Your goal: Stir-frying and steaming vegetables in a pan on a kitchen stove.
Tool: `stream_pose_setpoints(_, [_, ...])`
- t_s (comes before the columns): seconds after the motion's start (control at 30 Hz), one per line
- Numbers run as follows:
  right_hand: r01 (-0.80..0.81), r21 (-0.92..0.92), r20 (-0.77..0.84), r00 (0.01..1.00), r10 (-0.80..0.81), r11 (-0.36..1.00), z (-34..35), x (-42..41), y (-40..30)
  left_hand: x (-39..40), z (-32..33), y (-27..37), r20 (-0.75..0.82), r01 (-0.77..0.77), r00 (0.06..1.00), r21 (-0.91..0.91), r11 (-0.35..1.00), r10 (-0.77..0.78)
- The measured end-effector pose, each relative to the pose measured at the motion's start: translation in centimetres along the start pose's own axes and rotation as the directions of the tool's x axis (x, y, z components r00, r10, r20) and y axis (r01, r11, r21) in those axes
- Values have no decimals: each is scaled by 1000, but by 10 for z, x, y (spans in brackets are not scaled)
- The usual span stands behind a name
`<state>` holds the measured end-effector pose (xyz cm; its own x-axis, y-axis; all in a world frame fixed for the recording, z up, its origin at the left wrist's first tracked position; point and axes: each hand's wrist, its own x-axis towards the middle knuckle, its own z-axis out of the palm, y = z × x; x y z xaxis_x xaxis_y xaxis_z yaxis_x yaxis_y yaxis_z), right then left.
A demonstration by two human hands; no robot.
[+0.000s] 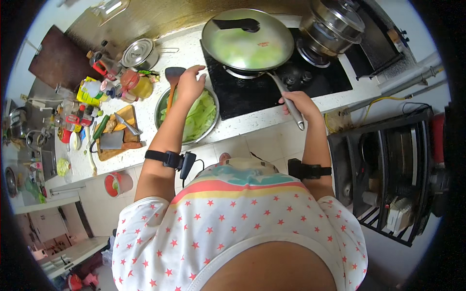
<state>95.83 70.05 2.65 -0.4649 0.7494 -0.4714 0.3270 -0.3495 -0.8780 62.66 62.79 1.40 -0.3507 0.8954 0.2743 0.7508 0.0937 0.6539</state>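
My right hand (302,103) is closed round the metal handle (290,103) of a wok on the gas hob. A fogged glass lid (251,43) with a black knob covers the wok, and pale green leaves show blurred through it. Above the rim of a steel bowl (217,109) hovers my left hand (191,86), fingers apart and holding nothing. Cut green leaves (200,114) fill that bowl. A spatula with a dark head (174,74) and a wooden handle rests across the bowl, partly hidden by my left hand and forearm.
Left of the bowl, a wooden cutting board (109,154) carries a cleaver (112,140), a knife (125,123) and a cucumber (101,127). Several bottles and jars crowd the counter behind. A steel steamer pot (327,32) stands on the right burner. A black rack (378,171) is at right.
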Motion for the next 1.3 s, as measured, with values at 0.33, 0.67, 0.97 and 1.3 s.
stream_pose_setpoints(0.33, [-133,-107,-70,990,126,985,1,6,-9,5,-3,-6,-33,38,999,-61,997,-40])
stream_pose_setpoints(0.67, [-66,-223,52,995,80,973,-1,16,-11,-5,4,-3,-61,166,983,-81,983,-172])
stream_pose_setpoints(0.97, [-48,-251,28,998,57,967,2,13,-9,-16,24,22,-50,145,988,-62,988,-148])
stream_pose_setpoints(1.3, [-91,-214,-29,996,86,973,5,11,-8,-21,38,34,-17,135,990,-81,987,-137])
